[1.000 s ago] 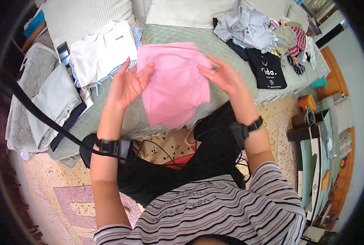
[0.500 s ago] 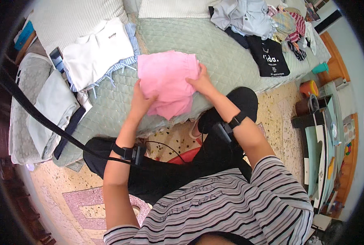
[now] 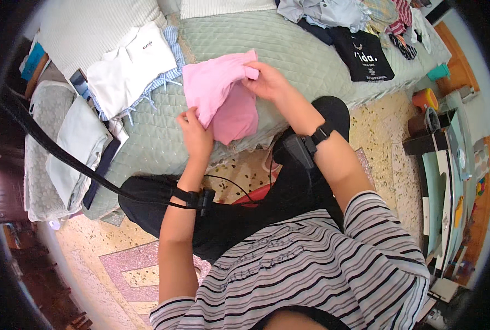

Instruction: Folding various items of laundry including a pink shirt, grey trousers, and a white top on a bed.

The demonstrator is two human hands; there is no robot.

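- Pink cloth (image 3: 235,116) is up! Its upper layer has been lifted off the lower since the flatter lie a moment ago.
- Its lower left edge is now pinched by the left hand (image 3: 196,135); its upper right corner is gripped by the right hand (image 3: 266,83).
- It is held above the quilted couch (image 3: 289,55), right of the white shirt (image 3: 127,71).
- With layers parted, its folds seem unsettled.
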